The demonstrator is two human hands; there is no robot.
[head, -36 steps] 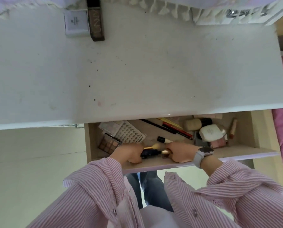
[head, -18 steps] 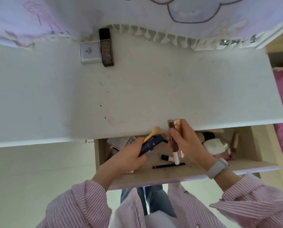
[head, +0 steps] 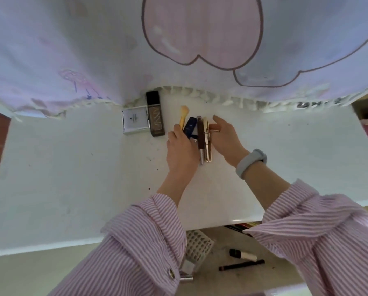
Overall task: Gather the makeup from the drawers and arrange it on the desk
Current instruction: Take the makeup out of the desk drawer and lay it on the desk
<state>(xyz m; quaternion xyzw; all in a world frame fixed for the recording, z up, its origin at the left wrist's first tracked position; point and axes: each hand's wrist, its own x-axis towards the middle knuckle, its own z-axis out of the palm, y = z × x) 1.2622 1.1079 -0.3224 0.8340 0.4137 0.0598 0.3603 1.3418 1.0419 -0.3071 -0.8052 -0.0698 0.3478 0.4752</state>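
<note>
A small yellow brush (head: 183,116) and a dark blue tube (head: 189,127) stand out from the curled fingers of the left hand (head: 181,151), which grips them over the far middle of the white table (head: 72,178). Just beside them a brown tube (head: 200,137) and a gold tube (head: 207,142) lie side by side, with the right hand (head: 226,138) against them, fingers loosely spread and straight rather than wrapped round. To the left, near the fringed cloth (head: 72,50), a silver compact (head: 135,122) touches a dark bottle (head: 155,114). Below the table's near edge the open drawer (head: 275,272) shows a dotted card (head: 198,245), a short black-capped tube (head: 242,254) and a dark pencil (head: 242,265).
</note>
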